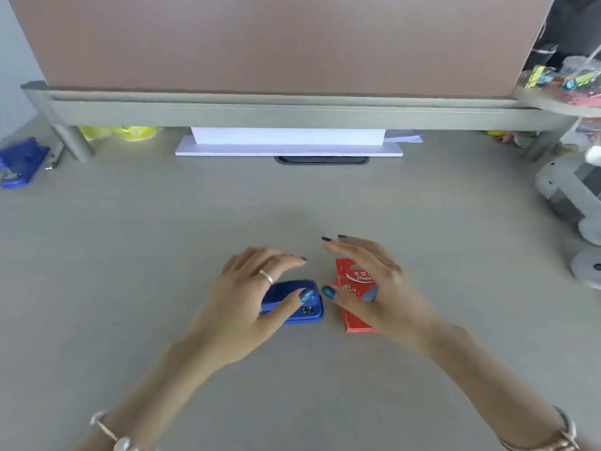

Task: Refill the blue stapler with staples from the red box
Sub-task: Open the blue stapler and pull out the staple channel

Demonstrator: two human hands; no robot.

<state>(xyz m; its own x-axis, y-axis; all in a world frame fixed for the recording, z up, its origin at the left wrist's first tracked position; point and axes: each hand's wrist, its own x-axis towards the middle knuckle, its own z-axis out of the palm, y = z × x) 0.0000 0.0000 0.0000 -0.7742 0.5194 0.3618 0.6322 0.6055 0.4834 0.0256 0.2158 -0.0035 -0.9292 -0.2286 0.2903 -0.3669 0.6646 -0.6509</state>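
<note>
Left hand (247,297) over blue stapler (294,304) mid-desk (130,255), fingers loosely spread, thumb resting on its top; no closed grip. Red box (353,299) lies flat just right of the stapler, not touching. Right hand (374,288) above box, fingers splayed open, holding nothing.
</note>
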